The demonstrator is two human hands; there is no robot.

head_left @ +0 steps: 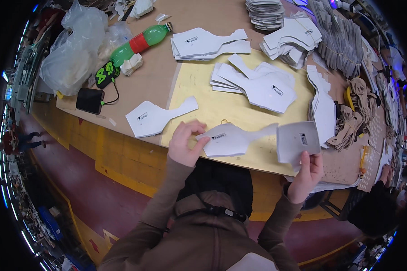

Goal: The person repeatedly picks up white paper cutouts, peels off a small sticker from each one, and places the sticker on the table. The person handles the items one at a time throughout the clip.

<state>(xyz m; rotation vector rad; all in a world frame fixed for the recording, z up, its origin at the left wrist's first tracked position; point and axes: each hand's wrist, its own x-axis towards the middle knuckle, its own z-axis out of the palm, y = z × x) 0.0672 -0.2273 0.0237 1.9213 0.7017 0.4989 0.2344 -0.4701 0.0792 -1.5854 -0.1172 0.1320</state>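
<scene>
So our right grip [306, 174] is pinching a grey-white stamped panel [297, 137] by its lower corner, thumb on the face, up over the yellow sheet [187, 90]. A white stamped cut-out [226, 142] is at the counter [153, 81]'s near edge, thin strip pointing right. Our left grip [185, 143] is at its left end, finger and thumb apart around the edge; we can't tell if they're really pinching.

Biggest worry imo: the panel's right by that strip tip, so dropping it carelessly could snag or crease the strip. With just one corner pinched, the panel could flop too. And tugging the cut-out toward us might slide it off the counter.
</scene>
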